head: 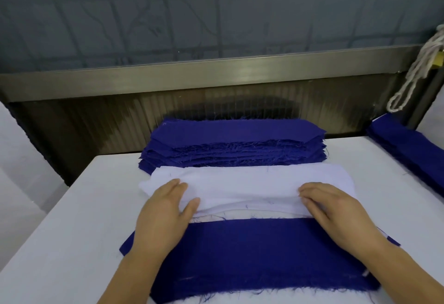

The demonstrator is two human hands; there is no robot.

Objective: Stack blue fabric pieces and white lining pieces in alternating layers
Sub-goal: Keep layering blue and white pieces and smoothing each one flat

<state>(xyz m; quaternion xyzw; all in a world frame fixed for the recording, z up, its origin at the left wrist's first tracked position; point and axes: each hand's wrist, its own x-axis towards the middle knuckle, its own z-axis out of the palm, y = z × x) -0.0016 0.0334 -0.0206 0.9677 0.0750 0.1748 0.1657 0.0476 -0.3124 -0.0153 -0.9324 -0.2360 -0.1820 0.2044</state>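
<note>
A blue fabric piece (259, 253) with frayed edges lies flat on the white table, nearest me. Behind it sits a pile of white lining pieces (242, 183), and behind that a tall stack of blue fabric pieces (230, 145). My left hand (165, 210) rests on the left end of the white pile, fingers and thumb spread flat on the top lining piece. My right hand (336, 212) is on the right end, fingertips bent at the lining's near edge, thumb hidden. The top lining's near edge is slightly raised between my hands.
The white table (72, 231) ends at a dark ribbed metal wall (96, 123) behind the stacks. Another stack of blue pieces (406, 152) lies at the far right. A white cord (415, 73) hangs at the upper right.
</note>
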